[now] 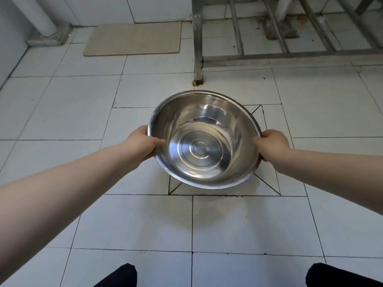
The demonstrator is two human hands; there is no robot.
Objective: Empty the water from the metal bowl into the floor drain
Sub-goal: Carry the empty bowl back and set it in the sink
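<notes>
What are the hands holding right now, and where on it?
Both hold the metal bowl by its rim: left hand on its left edge, right hand on its right edge.

Metal bowl [204,139]: shiny silver, concentric rings on its base, pale reflections on the walls. Floor [83,112]: white square tiles with dark grout lines; diagonal dark cuts in the tiles under the bowl. Mat [133,38] at the floor's far edge: plain beige. Frame [269,56] at far right: dull grey metal, rust-brown stains around its foot. Shoes [120,276]: black.
</notes>
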